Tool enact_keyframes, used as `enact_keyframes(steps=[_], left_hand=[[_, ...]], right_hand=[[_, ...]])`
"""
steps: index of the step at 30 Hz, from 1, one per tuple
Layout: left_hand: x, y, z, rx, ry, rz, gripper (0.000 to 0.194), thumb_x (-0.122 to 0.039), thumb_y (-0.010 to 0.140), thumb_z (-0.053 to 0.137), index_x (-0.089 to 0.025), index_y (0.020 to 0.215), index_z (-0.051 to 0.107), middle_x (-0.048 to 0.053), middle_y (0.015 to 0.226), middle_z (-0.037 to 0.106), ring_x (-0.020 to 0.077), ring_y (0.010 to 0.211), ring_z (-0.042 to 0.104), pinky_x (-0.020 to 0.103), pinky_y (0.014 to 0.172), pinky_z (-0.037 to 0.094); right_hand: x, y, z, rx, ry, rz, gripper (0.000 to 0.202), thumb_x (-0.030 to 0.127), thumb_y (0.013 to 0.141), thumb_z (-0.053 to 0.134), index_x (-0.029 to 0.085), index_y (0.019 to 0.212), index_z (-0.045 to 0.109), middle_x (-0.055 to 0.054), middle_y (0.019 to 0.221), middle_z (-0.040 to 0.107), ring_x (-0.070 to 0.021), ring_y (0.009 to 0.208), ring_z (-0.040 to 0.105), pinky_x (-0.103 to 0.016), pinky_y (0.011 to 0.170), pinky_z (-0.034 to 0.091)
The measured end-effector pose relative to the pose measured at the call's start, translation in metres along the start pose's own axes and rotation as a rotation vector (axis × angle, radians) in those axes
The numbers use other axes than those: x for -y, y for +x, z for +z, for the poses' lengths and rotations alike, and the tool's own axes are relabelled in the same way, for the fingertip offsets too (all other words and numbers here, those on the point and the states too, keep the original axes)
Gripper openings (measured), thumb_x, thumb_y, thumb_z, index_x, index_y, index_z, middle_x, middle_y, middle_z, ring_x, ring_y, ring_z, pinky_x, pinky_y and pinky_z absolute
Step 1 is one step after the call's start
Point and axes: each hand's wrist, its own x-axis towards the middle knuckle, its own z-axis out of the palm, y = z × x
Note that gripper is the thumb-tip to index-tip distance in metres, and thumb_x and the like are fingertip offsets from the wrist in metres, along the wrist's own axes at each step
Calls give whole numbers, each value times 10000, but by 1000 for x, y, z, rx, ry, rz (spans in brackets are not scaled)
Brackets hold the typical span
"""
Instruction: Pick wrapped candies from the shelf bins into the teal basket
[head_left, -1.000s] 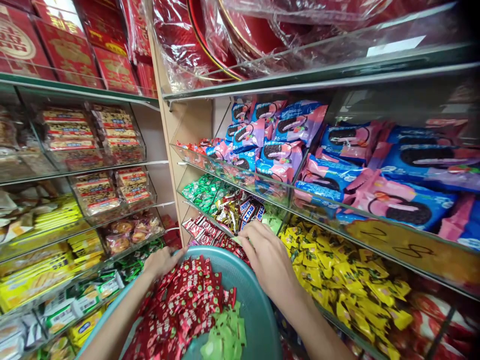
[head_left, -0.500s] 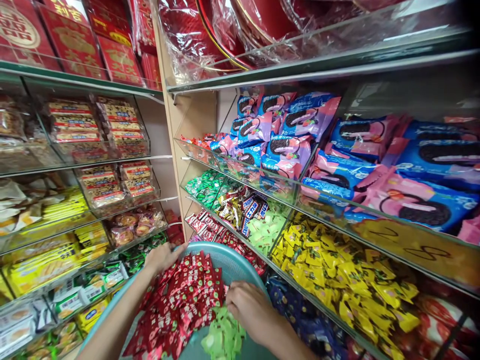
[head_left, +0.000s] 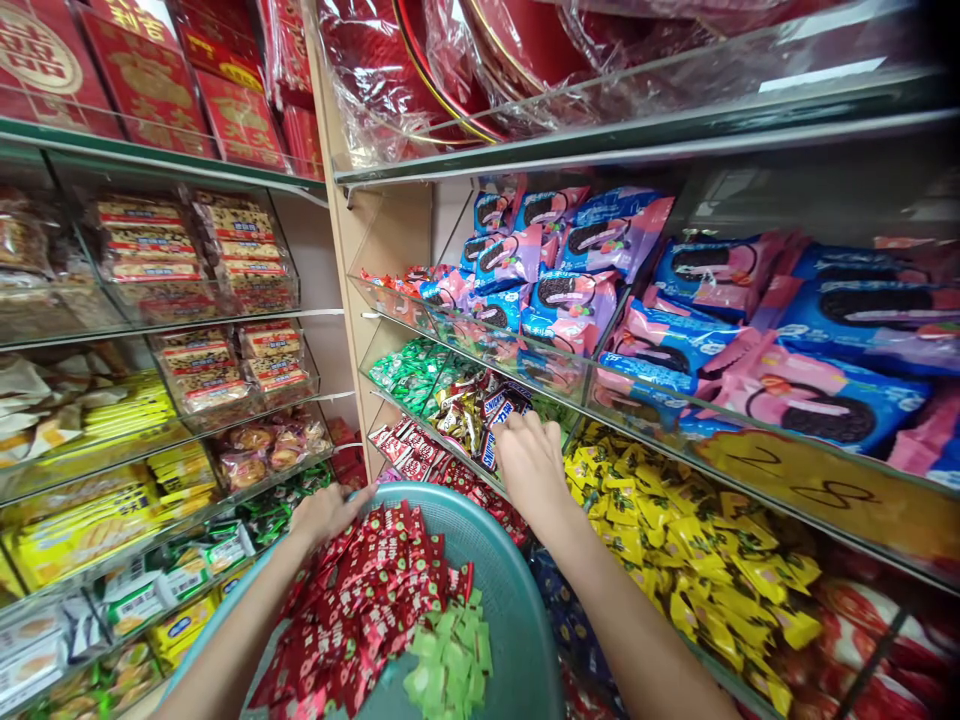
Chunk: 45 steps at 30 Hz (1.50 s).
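We see the right hand moved from the basin past the shelf's front edge, curled, hold untellable, so action's shelf-side; left hand pinches basin rim, green candies inside, rightward.

Your left hand sits lower, back facing up, thumb poking out to the right. Your right hand is further out and higher, knuckles up, fingertips outta sight. Left forearm and right forearm are both bare, btw.
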Motion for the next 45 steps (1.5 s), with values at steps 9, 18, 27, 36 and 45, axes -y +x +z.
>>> enact_keyframes(steps=[9,18,27,36,45], left_hand=[[-1,-4,-1,4,27,-6,768,-760,647,184,-216,863,681,142,873,698,315,862,629,389,733,451],[0,-4,0,6,14,-5,789,-766,641,195,-225,960,672,144,909,694,326,893,621,397,752,445],[4,-5,-2,-6,14,-32,747,-736,659,222,-245,1019,654,135,959,685,326,914,613,405,776,436],[2,1,-2,-5,25,-23,771,-743,658,205,-225,999,662,143,948,687,329,907,615,405,765,441],[0,2,-3,9,32,-40,789,-751,654,192,-232,1033,649,140,968,682,324,931,608,396,777,437]], right_hand=[[-1,6,17,-1,-89,19,282,92,842,336,164,889,605,-104,925,583,-254,909,437,-387,727,257],[-1,7,19,-15,-96,48,269,96,840,348,152,867,611,-108,917,591,-254,903,452,-391,734,268],[0,6,14,6,-95,81,290,75,839,331,146,898,605,-112,915,588,-258,917,453,-383,741,268],[-1,-10,-5,-117,-19,30,226,174,874,351,166,891,576,-106,915,555,-232,875,419,-340,710,277],[19,-58,7,30,494,-180,201,244,881,397,217,758,554,5,788,551,-153,788,441,-268,723,317]])
